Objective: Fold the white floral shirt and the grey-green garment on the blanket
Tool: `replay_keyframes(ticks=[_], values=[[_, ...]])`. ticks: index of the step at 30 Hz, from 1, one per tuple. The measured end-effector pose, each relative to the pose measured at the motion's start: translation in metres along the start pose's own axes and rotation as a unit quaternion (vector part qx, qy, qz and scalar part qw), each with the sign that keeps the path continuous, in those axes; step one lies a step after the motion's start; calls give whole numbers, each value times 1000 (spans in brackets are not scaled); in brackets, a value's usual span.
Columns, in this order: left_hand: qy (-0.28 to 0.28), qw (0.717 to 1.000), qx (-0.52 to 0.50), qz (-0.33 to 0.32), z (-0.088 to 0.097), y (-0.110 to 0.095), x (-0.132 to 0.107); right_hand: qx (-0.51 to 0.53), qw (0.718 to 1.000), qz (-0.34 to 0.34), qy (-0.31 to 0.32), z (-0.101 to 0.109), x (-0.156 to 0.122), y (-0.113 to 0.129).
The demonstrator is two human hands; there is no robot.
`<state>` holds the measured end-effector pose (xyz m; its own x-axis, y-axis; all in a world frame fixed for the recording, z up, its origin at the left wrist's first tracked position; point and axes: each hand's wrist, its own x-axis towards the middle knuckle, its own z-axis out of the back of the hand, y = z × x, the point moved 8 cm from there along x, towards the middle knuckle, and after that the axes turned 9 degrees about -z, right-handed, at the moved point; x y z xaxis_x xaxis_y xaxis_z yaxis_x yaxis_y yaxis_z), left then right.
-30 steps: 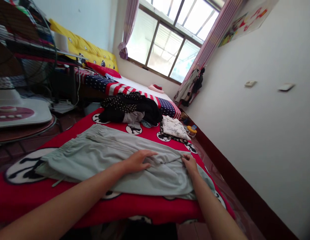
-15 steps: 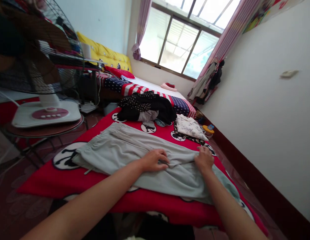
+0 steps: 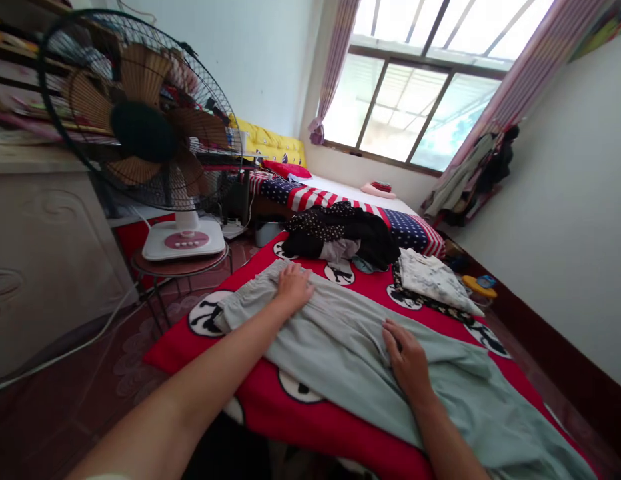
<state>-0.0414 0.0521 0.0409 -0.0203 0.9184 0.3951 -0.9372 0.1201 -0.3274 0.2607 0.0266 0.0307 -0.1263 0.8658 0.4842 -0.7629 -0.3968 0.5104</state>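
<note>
Pale grey-green trousers [image 3: 340, 347] lie spread across a red bedsheet [image 3: 190, 347] with black-and-white cartoon roundels. My left hand [image 3: 293, 288] rests flat near the elastic waistband end, fingers stretched out on the cloth. My right hand [image 3: 407, 358] lies palm down on the middle of the trousers, fingers together and pressed on the fabric. Neither hand grips anything.
A pile of dark clothes [image 3: 340, 233] and a folded light printed garment [image 3: 435, 283] sit further along the bed. A standing fan [image 3: 140, 120] is on a small round stool [image 3: 180, 270] to the left. Behind is a second bed [image 3: 340, 197], a window, and a wall on the right.
My view has swung left and the fan has come fully into sight. My left hand slid from the trousers' middle up toward the waistband; my right hand moved to the middle and lies flat.
</note>
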Motion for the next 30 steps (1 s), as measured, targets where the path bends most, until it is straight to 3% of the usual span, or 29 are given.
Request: replay_keyframes(ticks=[3, 6, 8, 12, 15, 18, 21, 24, 26, 30], values=[[51, 998, 7, 24, -4, 42, 7, -32, 998, 53, 15, 3, -6, 25], [78, 997, 7, 10, -13, 61, 9, -63, 987, 97, 113, -18, -12, 39], [97, 995, -1, -7, -15, 67, 11, -69, 983, 98, 139, -27, -13, 39], [77, 997, -25, -16, 5, 90, 14, -69, 984, 93, 139, -26, -14, 38], [59, 996, -29, 59, 22, 125, 16, -65, 984, 72, 152, -22, -13, 43], [106, 987, -29, 114, 28, 144, 18, -88, 986, 18, 144, -19, -7, 56], [169, 970, -111, 135, 29, 132, 15, -68, 991, -9, 118, -22, 1, 86], [164, 947, -245, 132, 40, 100, 12, 91, 989, -26, 111, -38, 6, 122], [165, 931, -306, 113, 48, 74, 11, 212, 966, -67, 133, -58, 9, 138], [158, 903, -387, 100, 54, 34, 5, 395, 876, -194, 197, -109, 14, 157]])
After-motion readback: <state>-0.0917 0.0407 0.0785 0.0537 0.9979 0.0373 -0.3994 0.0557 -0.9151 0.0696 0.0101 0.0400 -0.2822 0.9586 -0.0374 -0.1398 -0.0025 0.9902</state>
